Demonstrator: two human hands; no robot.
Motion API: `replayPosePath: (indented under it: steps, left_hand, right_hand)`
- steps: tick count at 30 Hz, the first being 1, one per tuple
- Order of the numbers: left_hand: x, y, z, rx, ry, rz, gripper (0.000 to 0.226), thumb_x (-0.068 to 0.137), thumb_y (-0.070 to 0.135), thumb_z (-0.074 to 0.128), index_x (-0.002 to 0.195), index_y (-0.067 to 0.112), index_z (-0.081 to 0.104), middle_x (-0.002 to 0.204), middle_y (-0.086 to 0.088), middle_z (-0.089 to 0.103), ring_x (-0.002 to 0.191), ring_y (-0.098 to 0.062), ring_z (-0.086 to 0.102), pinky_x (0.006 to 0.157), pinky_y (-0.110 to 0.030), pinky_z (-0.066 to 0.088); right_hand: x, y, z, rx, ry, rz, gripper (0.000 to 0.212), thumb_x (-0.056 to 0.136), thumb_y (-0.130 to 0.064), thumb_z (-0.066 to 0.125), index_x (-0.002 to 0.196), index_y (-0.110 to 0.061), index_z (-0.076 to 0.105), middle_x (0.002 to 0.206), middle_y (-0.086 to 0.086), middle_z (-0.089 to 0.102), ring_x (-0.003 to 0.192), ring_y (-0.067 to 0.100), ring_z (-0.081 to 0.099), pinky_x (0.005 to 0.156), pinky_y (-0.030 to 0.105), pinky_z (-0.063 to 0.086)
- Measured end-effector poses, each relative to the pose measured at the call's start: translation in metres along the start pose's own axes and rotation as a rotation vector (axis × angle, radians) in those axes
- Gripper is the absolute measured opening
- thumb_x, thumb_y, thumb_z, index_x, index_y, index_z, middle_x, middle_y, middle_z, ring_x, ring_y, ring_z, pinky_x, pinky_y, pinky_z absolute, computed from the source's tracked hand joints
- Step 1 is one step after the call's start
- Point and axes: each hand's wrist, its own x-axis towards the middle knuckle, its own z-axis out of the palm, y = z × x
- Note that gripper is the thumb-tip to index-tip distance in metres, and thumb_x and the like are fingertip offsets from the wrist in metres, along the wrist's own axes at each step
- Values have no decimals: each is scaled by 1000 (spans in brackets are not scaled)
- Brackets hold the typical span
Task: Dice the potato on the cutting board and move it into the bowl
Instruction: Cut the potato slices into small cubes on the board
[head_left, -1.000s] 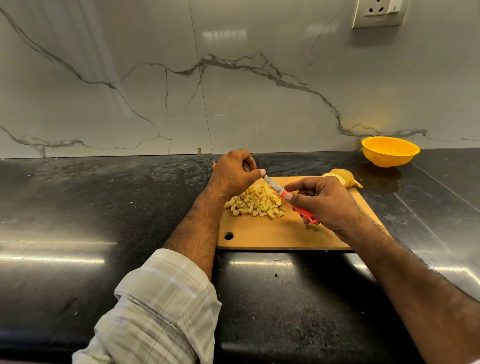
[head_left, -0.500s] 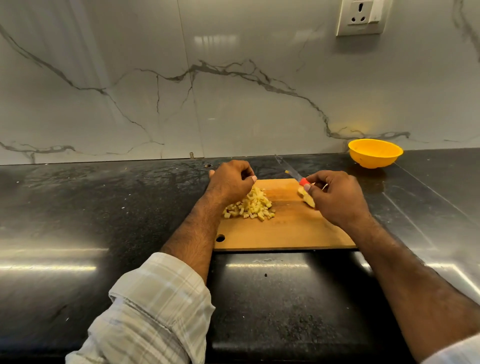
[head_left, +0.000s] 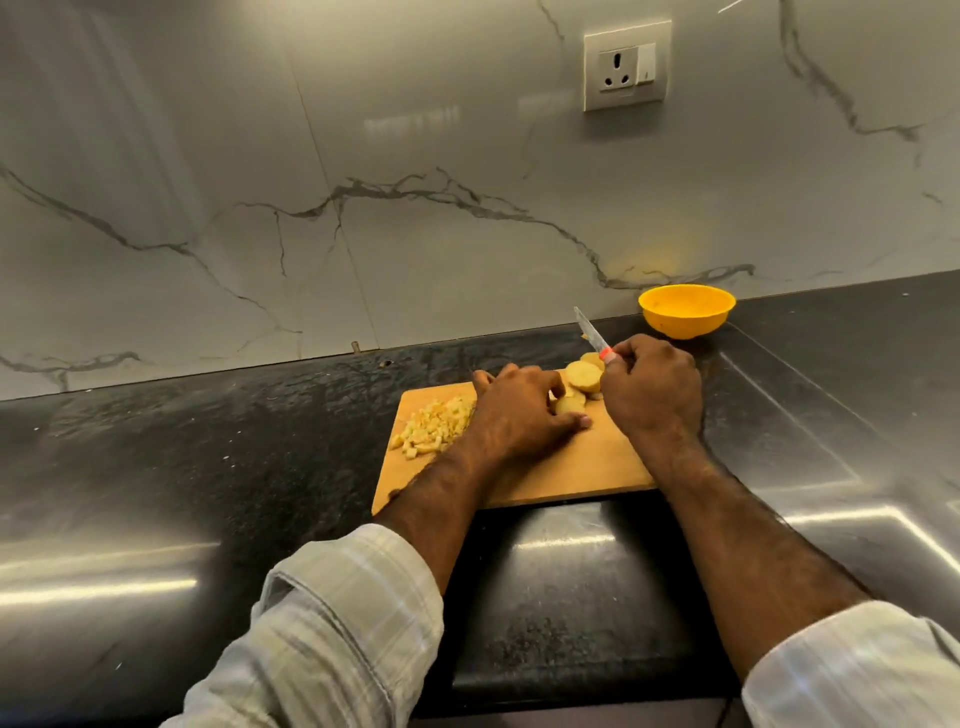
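Note:
A wooden cutting board (head_left: 582, 467) lies on the black counter. A pile of diced potato (head_left: 434, 428) sits at its left end. Several round potato slices (head_left: 584, 376) lie at the board's far right. My left hand (head_left: 519, 410) rests over the slices, its fingers and thumb curled round one slice (head_left: 569, 405). My right hand (head_left: 649, 389) grips the red-handled knife (head_left: 592, 332), whose blade points up and away toward the wall. The yellow bowl (head_left: 685, 312) stands beyond the board at the back right, and I see nothing in it.
The black counter (head_left: 208, 467) runs to a marble wall at the back. A wall socket (head_left: 626, 65) sits high above the bowl. A steel surface (head_left: 831, 441) lies to the right of the board.
My left hand left the diced pile and moved right onto the potato slices. My right hand raised the knife so the blade points at the wall. The view has shifted left.

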Motion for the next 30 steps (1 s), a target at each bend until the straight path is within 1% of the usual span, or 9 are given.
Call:
replayPosePath:
  steps: [5,8,10,14,17,23,25,27,30]
  left_hand:
    - [2,5,1,-257,69,1,26,79,57,83,93,41,68,90,23,67,98,-6,61,103,-51,35]
    - [2,0,6,-481,116,24,21,75,41,89,88,35,73,84,22,72,88,-3,67,95,-52,54]
    - [0,-4,3,-585,116,46,16,80,31,90,91,30,78,87,17,75,88,-5,70,88,-42,62]
    - [-1,-25,-12,-575,164,74,16,82,27,90,97,28,83,100,11,70,92,-8,64,75,-26,55]
    - [-6,-53,-21,-580,195,28,19,81,21,90,98,26,84,93,7,68,82,-5,60,70,-23,50]
    - [-13,-62,-25,-425,-14,-81,24,90,5,79,98,27,83,109,6,74,100,-6,67,94,-34,61]
    - [-11,-60,-25,-351,-77,-104,28,94,5,73,106,29,81,120,5,72,111,-11,62,104,-40,54]
    - [-10,-61,-26,-261,-83,-96,34,97,8,69,115,34,77,127,9,70,124,-15,55,116,-49,34]
    - [-10,-63,-28,-187,-26,-85,31,101,18,64,126,36,70,126,11,70,125,-14,56,114,-53,23]
  right_hand:
    - [-3,-6,-2,-8,-30,-37,24,96,-30,62,105,-14,76,98,9,75,89,29,67,74,40,56]
    - [-3,-6,-2,-9,-26,-31,25,96,-31,61,106,-14,76,97,8,75,88,27,66,73,39,55]
    - [-3,-7,-3,-15,-16,-31,25,97,-32,61,107,-14,76,97,8,75,87,25,65,71,36,53]
    - [-6,-10,-3,-7,-36,-33,25,98,-34,62,108,-16,76,94,5,75,84,20,64,69,36,56]
    - [-11,-18,-1,-41,-216,-90,24,95,-34,66,111,-19,76,98,3,75,85,17,63,71,34,57]
    - [-26,-34,5,-364,-545,-107,30,93,-32,69,118,-18,72,111,6,71,93,20,63,73,31,54]
    - [-25,-35,5,-399,-646,-63,32,91,-34,71,119,-19,70,108,3,69,91,19,63,73,31,57]
    - [-24,-37,7,-414,-709,-38,30,91,-34,72,116,-19,70,102,1,66,88,16,62,71,30,56]
    - [-24,-40,7,-426,-734,-31,21,93,-31,69,108,-18,68,89,-3,60,80,13,57,65,27,48]
